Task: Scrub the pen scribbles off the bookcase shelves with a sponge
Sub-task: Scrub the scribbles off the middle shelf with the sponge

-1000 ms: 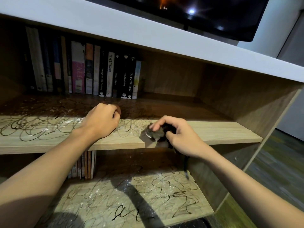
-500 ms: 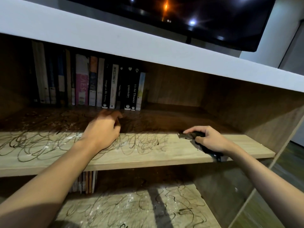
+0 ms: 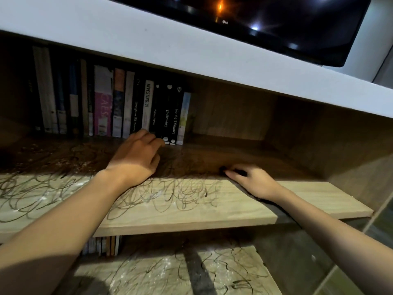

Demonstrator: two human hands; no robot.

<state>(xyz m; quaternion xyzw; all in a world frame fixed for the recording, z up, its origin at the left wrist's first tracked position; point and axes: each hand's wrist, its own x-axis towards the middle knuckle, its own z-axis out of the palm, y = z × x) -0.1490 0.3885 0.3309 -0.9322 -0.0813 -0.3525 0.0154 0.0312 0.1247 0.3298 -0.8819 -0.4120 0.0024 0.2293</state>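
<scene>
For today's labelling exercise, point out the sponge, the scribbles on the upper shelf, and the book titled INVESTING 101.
sponge [image 3: 223, 169]: head view, dark edge showing past the right fingertips.
scribbles [image 3: 182, 192]: head view, loops on the lit front of the upper shelf.
INVESTING 101 book [image 3: 148, 103]: head view, middle of its white spine.

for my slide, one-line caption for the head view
Right hand presses a dark sponge on the scribbled shelf; left hand rests beside it.

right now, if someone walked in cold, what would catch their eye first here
First, the dark pen scribbles looping across the front of the upper shelf, with more on the lower shelf. Next, the right hand pressing a dark sponge where they end, and the left hand near the row of books at the back.
</scene>
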